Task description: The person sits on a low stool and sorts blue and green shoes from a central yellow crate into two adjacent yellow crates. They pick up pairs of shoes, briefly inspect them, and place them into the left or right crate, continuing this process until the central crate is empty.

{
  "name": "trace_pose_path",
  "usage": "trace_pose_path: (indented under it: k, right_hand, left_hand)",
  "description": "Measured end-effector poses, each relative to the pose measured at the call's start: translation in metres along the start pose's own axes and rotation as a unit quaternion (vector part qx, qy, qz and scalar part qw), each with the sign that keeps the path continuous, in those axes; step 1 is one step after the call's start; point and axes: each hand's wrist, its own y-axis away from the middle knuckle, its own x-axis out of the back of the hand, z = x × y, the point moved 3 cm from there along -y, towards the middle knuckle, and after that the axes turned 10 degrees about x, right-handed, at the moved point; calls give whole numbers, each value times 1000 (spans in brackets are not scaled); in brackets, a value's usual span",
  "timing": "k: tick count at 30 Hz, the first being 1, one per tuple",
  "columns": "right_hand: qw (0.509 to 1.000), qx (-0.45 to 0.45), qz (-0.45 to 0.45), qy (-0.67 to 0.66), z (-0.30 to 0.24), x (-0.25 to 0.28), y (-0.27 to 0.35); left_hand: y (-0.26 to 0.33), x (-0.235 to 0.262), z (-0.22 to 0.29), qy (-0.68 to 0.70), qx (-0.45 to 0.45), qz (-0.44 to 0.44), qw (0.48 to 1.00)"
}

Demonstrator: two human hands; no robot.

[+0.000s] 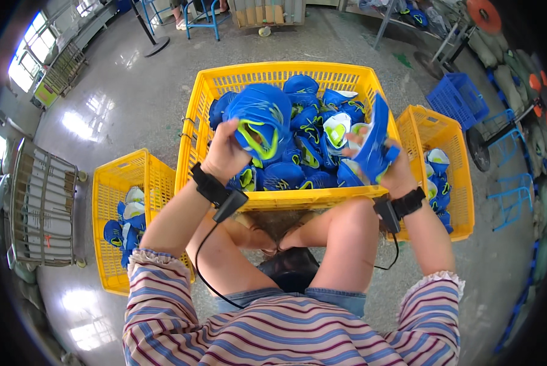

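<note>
With my left hand [223, 157] I am holding a rounded blue shoe upper [262, 108] over the left half of a big yellow crate [279, 196], nearer its left edge than its right. The upper is sitting up and to the right of my palm, its yellow-green collar is facing back toward me, and my thumb is lying along its left side; the other fingers are mostly hiding behind it, so I am not seeing exactly how they are bending. With my right hand [400, 174] I am gripping a second blue upper [376, 137], which is standing tilted on its narrow side above the crate's right edge, toward the near-right corner. It is blurring, but some fingers are showing on its left and my palm is resting on its lower right, so the piece is lying between them. Beneath both hands, a pile of blue uppers [284, 175] is filling the crate, some showing white or yellow-green insides. Outside its left edge a smaller yellow crate [121, 163] is standing, and outside its right edge another yellow crate [461, 201], each holding more uppers.
</note>
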Motion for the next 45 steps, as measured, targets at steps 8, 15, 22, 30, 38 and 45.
trace_pose_path:
  k: [8,15,22,30,38,45]
  right_hand:
    - [996,11,-53,-64,28,-36,4]
    - [959,-2,-13,283,31,-12,7]
    - [854,164,395,298,-194,197,151]
    - [545,277,610,504,-301,251,214]
    - [113,347,291,884,-215,154,102]
    - [138,104,304,937,-248,233,157]
  left_hand:
    - [-3,-40,-48,-84,55,-109,989]
    - [2,-18,-50,-375,134,34,917]
    - [195,124,144,-396,-178,483,760]
    - [128,144,158,-831,-147,387,371]
    - [-89,172,-5,-911,171,202,315]
    - [-134,247,-6,-973,35,193,125]
